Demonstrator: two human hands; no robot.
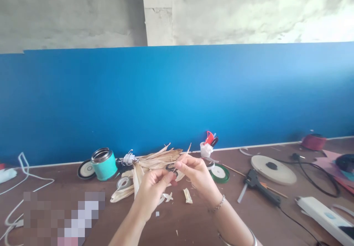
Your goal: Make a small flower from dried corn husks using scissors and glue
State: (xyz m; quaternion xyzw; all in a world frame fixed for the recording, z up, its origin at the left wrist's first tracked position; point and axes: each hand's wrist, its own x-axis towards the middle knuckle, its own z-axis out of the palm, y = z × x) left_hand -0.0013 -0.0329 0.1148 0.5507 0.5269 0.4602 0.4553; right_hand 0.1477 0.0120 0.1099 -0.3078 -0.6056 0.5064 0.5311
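Observation:
My left hand (157,183) is closed in a pinch above the middle of the table; what its fingertips hold, if anything, is too small to make out. Close beside it, my right hand (195,168) pinches a thin husk strip (189,148) whose pointed tip sticks up past the fingers. Black scissors handles (171,167) show just behind the two hands, partly hidden. Dry corn husks (157,160) lie in a heap beyond them. Small husk scraps (187,196) are scattered on the table below my fingers.
A turquoise jar (104,166) and a tape roll (123,183) stand left. On the right are a green ribbon spool (224,173), a black glue gun (258,187) with its cable, a pale round disc (284,172) and a white power strip (323,214). A blue partition (177,102) rises behind.

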